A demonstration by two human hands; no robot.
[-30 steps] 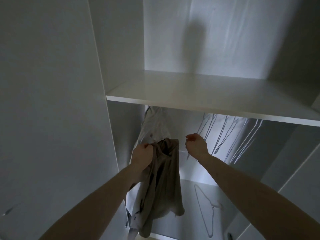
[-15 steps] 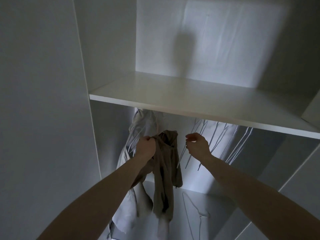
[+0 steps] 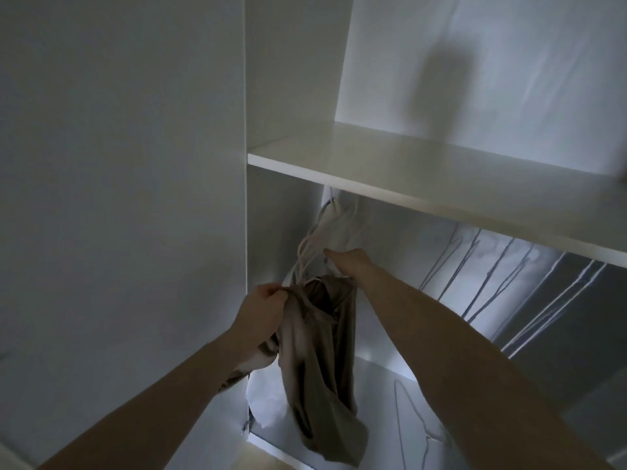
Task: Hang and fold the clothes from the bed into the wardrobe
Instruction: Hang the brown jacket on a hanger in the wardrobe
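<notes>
Inside a dim white wardrobe (image 3: 278, 79), the left hand (image 3: 261, 317) is clenched around the bunched top edge of a limp taupe fabric garment (image 3: 322, 361), which hangs down from that grip in long folds, its lower end dangling near the front edge of the wardrobe floor. The right hand (image 3: 349, 262) reaches further in and higher, above the taupe garment's collar, its fingers (image 3: 330, 254) pressed against a pale grey-white garment (image 3: 334, 228) that hangs under the flat white shelf (image 3: 407, 171) at the left end of the hanging space; the view does not show whether these fingers are closed on the cloth or on the thin light hanger wires (image 3: 307, 249) that run down beside it. The pale garment's lower part shows behind and below the taupe one, next to the wardrobe's left wall. To the right, well apart from both hands, several empty thin grey wire hangers (image 3: 475, 266) hang in a row beneath the shelf, blurred. One more thin wire hanger (image 3: 407, 422) lies on the wardrobe floor under the right forearm.
</notes>
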